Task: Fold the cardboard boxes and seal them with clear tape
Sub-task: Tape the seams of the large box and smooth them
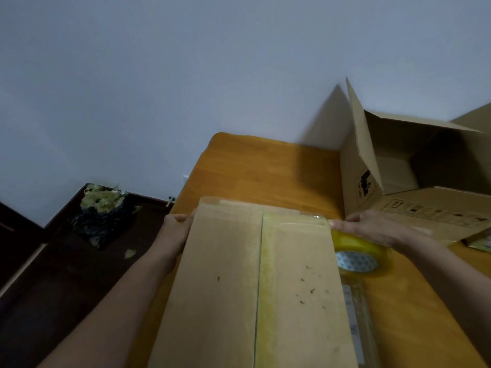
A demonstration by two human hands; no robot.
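A closed brown cardboard box [225, 274] fills the lower middle of the head view, its centre seam covered by a strip of clear tape [265, 288]. My left hand [176, 225] holds the box's far left edge, fingers curled round it. On the far right corner my right hand [369, 225] presses with its fingertips at the tape's end. Just under that hand, a roll of clear yellowish tape [358, 257] lies on the wooden table [252, 166].
A large open cardboard box [403, 160] stands at the table's right, flaps raised. On the dark floor to the left lies a black bag [103, 219] stuffed with crumpled tape. A small packet [481, 243] sits at the right edge. A pale wall is behind.
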